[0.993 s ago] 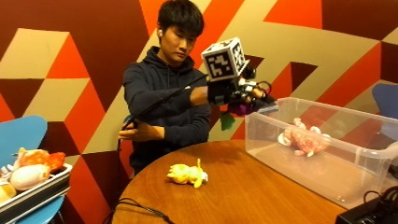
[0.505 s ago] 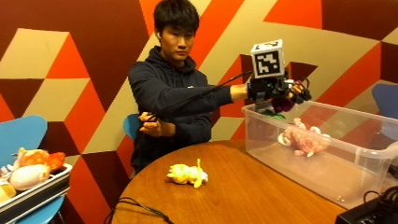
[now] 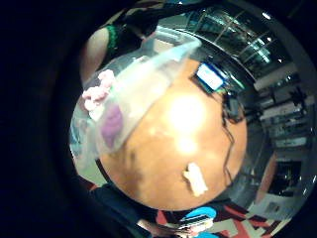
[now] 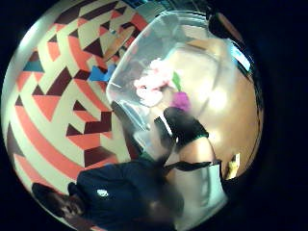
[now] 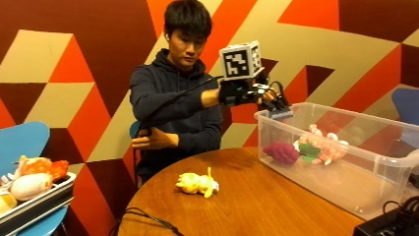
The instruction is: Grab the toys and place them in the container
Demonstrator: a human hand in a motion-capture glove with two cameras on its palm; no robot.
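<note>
My gloved right hand (image 5: 252,95) hangs in the air over the end wall of the clear plastic container (image 5: 340,119), fingers relaxed and holding nothing. A purple toy with a green part (image 5: 284,152) lies on the container floor beside a pink plush toy (image 5: 322,143). Both also show through the container wall as the purple toy (image 4: 181,100) and the pink toy (image 4: 152,86) in the thumb side palm view. A yellow plush toy (image 5: 196,183) lies on the round wooden table (image 5: 262,206), apart from the container. The bare left hand (image 5: 154,139) stays at the person's waist.
A tray (image 5: 39,204) with several plush toys rests on a blue chair (image 5: 23,142) at the left. Cables (image 5: 147,219) lie at the table's front edge. A black device (image 5: 389,226) sits at the front right, next to the container.
The purple toy has left my hand and now lies in the container. My hand has drawn back from over the container toward the person.
</note>
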